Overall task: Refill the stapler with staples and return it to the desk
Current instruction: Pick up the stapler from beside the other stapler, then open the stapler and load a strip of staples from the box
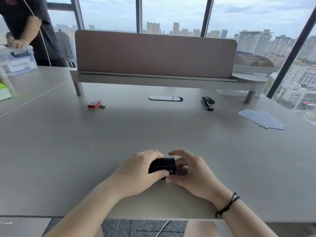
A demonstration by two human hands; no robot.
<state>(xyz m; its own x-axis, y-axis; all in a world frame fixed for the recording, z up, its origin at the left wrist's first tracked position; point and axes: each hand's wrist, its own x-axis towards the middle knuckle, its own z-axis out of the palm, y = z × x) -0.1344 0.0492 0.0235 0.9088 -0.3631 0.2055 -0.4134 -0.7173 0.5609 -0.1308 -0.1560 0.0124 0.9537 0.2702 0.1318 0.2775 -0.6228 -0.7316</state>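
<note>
Here, desk: the wide matte grey desk (153,134) is mostly bare in its middle, giving open room; the near edge runs just below the wrists.
Stapler: a small, black, boxy plastic stapler (163,165) sits near the near edge, centre; probably light, stiff and a little slick, best held by its flanks.
Left hand (136,171): fingers wrapped round the stapler's body.
Right hand (189,171): fingers curled at its front end, touching.
Staples: a small red cardboard staple box (94,103) lies towards the far-left edge.
</note>
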